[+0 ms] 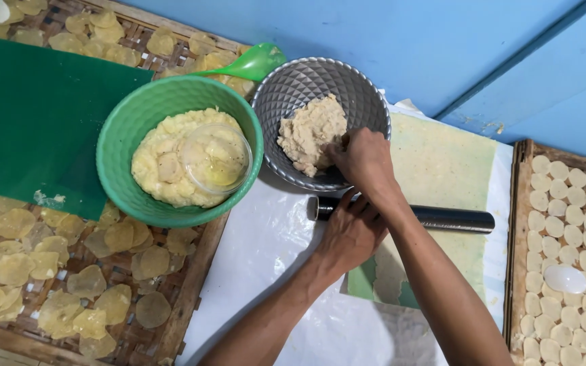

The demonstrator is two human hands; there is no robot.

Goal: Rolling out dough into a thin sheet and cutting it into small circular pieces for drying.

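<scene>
Beige dough [311,132] sat in the grey faceted bowl [293,85]; the right hand [363,159] pinched it with fingers together. The left hand [348,234] rested on the dark rolling pin [442,218], fingers curled.

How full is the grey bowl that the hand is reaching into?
Partly full. The grey bowl holds one lump of beige dough against its near side; the rest of its patterned inside is bare. The right hand digs into the lump.
</scene>
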